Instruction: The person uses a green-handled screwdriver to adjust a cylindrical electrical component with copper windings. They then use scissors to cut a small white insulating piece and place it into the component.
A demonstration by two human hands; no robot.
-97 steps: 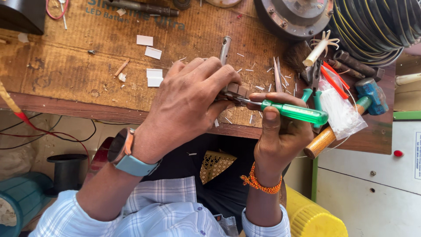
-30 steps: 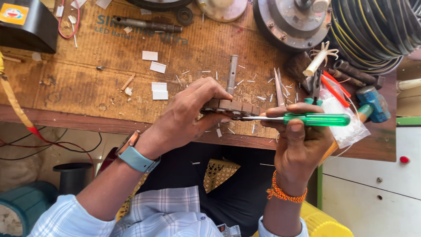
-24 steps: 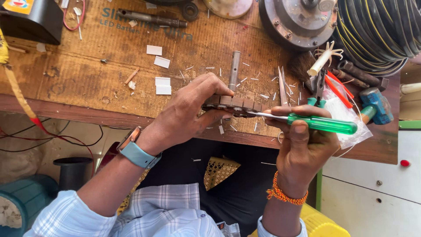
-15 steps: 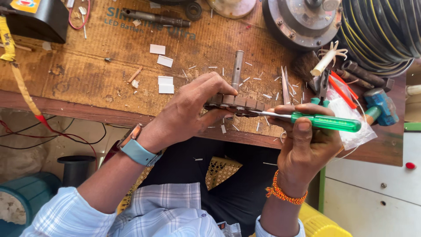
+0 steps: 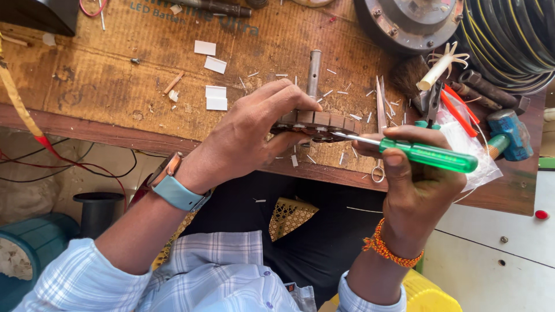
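My left hand (image 5: 251, 136) grips a dark, segmented brown strip of small blocks (image 5: 321, 122) over the front edge of the wooden workbench (image 5: 104, 86). My right hand (image 5: 419, 179) holds a green-handled screwdriver (image 5: 428, 154), its metal tip touching the right end of the strip. A blue watch sits on my left wrist, an orange thread band on my right.
On the bench lie white paper slips (image 5: 215, 98), a short metal tube (image 5: 313, 72), scissors (image 5: 378, 115), pliers with red grips (image 5: 448, 104), a blue hammer head (image 5: 509, 134), a motor housing (image 5: 413, 23) and coiled black cable (image 5: 511, 34). A plastic bag lies by my right hand.
The view has shifted slightly; both hands stay on the strip and screwdriver, with the screwdriver tip still worked against the strip's right end.
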